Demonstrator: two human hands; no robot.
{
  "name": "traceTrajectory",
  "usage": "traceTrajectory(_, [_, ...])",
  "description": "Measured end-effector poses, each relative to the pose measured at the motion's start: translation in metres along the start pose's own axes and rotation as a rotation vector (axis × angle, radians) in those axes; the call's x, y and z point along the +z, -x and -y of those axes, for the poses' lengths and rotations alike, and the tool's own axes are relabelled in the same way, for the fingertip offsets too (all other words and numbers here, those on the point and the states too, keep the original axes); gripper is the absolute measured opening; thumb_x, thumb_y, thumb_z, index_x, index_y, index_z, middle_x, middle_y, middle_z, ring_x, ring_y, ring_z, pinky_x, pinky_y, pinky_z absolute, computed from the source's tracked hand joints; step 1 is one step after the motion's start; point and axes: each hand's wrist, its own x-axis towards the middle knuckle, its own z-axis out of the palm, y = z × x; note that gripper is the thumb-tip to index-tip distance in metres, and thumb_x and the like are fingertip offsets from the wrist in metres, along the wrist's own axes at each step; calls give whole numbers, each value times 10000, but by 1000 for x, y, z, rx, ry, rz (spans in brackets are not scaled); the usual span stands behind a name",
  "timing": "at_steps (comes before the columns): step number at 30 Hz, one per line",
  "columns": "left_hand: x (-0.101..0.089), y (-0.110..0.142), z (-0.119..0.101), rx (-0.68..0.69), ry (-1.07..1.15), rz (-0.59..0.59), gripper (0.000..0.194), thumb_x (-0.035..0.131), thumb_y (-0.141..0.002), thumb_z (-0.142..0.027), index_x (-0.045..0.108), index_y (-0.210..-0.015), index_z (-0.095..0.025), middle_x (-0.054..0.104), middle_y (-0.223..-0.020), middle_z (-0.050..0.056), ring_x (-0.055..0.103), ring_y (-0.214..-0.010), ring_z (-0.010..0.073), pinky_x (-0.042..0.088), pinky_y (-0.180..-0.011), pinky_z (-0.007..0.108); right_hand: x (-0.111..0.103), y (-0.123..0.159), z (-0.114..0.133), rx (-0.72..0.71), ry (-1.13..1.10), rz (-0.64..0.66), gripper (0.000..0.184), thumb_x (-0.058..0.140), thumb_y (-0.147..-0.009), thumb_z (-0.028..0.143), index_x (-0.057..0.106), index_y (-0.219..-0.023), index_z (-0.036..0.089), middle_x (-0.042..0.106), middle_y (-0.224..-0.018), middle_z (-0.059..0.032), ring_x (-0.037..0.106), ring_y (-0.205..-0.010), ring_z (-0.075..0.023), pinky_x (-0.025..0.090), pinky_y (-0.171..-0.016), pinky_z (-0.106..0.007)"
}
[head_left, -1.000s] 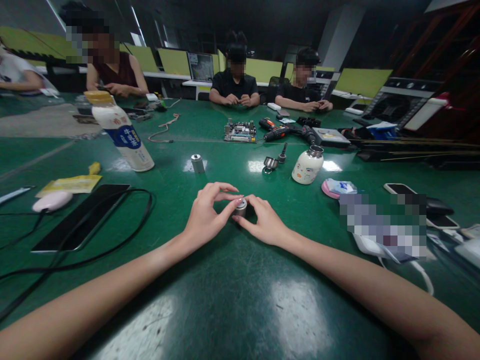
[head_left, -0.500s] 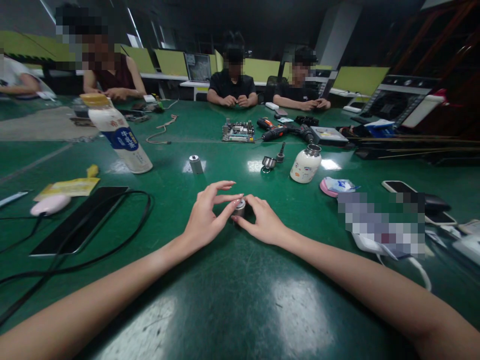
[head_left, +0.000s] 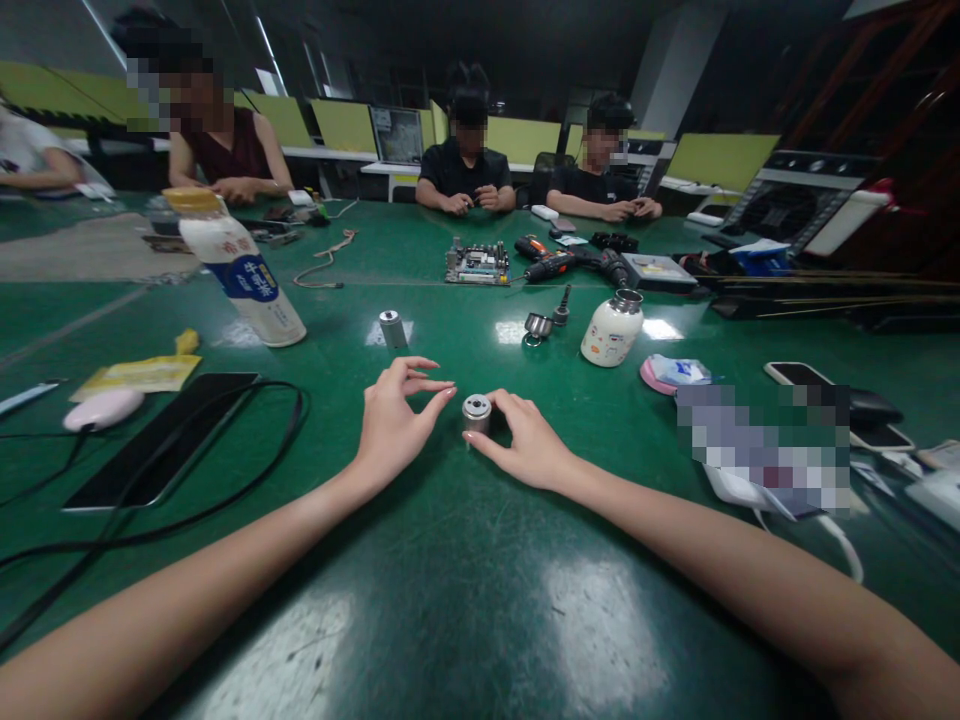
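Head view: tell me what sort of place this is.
Probably a shared workshop or office used for electronics work: a motherboard and an orange-and-black power drill lie on the big green table, with yellow-green desk partitions behind.

Front cylinder (head_left: 476,418): silver-grey top with dark spots, darker metallic side. Rear cylinder (head_left: 393,333): plain grey, dark spot on top. Table (head_left: 480,600): green, whitish glare patches. Bottle (head_left: 281,318): white, with orange-yellow cap (head_left: 193,199) and blue label (head_left: 250,278), white characters. Flask (head_left: 611,335): cream, small multicolour prints, silver neck. Drill (head_left: 549,265): black with orange accents. Tablet (head_left: 127,470): black, pale edge. Looped cable (head_left: 296,425): black. Rounded device (head_left: 103,410): pale pink. Packet (head_left: 139,376): yellow, pale markings. Partitions (head_left: 341,125): yellow-green. Co-worker's sleeveless top (head_left: 244,145): maroon.
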Motion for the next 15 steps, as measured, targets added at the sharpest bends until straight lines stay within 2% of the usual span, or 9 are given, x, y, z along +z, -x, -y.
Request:
traceTrajectory(4, [0, -2, 17, -63, -101, 121, 225, 714, -810, -311, 580, -981, -252, 792, -868, 35, 678, -1044, 296, 442, -949, 495, -1, 0, 1, 7, -5, -1, 257, 661, -885, 352, 537, -1061, 212, 668, -1032, -54, 608, -939, -222, 429, -853, -374])
traceTrajectory(8, [2, -1, 19, -37, -134, 126, 246, 701, -821, -297, 602, -1042, -254, 793, -949, 36, 656, -1102, 291, 402, -991, 505, 0, 0, 2, 8, -5, -13, 259, 669, -880, 343, 537, -1060, 210, 667, -1033, -54, 607, -945, -222, 427, -859, -373])
traceTrajectory(11, [2, -1, 17, -31, -122, 148, 237, 691, -834, -305, 629, -1057, -256, 794, -931, 35, 655, -1112, 294, 400, -996, 510, 0, 0, 2, 5, -1, -14, 258, 665, -883, 341, 536, -1064, 210, 666, -1031, -54, 606, -944, -221, 427, -859, -373])
traceTrajectory(13, [0, -2, 12, -6, -109, 125, 199, 695, -833, -322, 656, -1015, -253, 793, -899, 37, 666, -1087, 296, 412, -987, 503, 0, 0, 1, 3, 2, -8, 255, 661, -887, 346, 536, -1065, 212, 666, -1030, -52, 606, -941, -219, 427, -857, -372])
traceTrajectory(15, [-3, -2, 4, 52, -86, 49, 178, 691, -840, -341, 675, -990, -245, 787, -912, 41, 677, -1066, 287, 419, -995, 488, 0, 0, 1, 1, 8, -5, 258, 660, -888, 351, 537, -1068, 212, 665, -1027, -51, 606, -939, -219, 428, -859, -372])
